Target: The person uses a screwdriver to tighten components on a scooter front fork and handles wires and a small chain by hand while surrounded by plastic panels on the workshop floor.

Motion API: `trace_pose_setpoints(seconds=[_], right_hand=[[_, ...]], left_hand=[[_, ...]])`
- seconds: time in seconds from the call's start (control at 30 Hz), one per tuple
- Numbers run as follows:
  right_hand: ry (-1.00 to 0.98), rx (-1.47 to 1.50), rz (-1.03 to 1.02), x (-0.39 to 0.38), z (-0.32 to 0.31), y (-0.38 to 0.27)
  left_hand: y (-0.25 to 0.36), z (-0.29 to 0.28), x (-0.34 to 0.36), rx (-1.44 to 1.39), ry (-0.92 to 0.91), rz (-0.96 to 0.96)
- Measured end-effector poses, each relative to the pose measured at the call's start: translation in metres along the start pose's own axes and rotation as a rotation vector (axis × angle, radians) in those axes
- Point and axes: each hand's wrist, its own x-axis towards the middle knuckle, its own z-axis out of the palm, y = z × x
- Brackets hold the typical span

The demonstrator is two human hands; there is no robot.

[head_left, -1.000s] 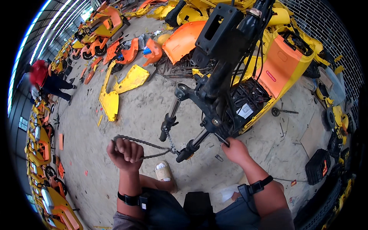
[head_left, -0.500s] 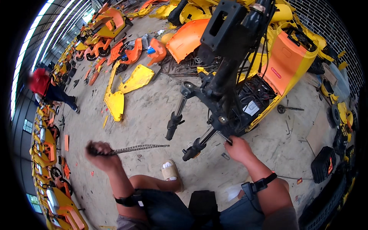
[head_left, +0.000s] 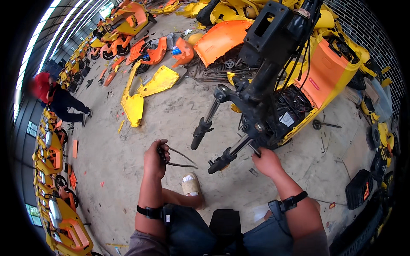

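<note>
Beside the stripped yellow-and-orange scooter (head_left: 318,74), my left hand (head_left: 155,158) is closed around a chain (head_left: 179,165), its loop sticking out toward the front fork (head_left: 235,99) but apart from it. My right hand (head_left: 267,162) grips a metal rod (head_left: 255,150) by the fork; whether it is seated there, I cannot tell. As I judge it, chain and wheel are already off, while the fork is still on.

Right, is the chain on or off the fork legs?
Off: the chain extends from the left hand, with floor showing between it and both fork legs.
</note>
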Motion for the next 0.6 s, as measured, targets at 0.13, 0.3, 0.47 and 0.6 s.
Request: trace_pose_setpoints(seconds=[0.13,0.3,0.47,0.6], right_hand=[[-0.003,0.033,0.023,-0.002,0.003,0.0],[0.003,0.019,0.035,-0.004,0.001,0.004],[0.02,-0.001,0.049,-0.009,-0.004,0.007],[-0.011,0.015,0.086,-0.013,-0.014,0.002]], left_hand=[[-0.019,0.024,-0.007,0.022,-0.093,-0.119],[-0.045,0.061,-0.012,-0.054,-0.225,-0.253],[-0.063,0.083,-0.004,0.03,-0.242,-0.219],[-0.061,0.094,-0.007,0.457,-0.229,-0.092]])
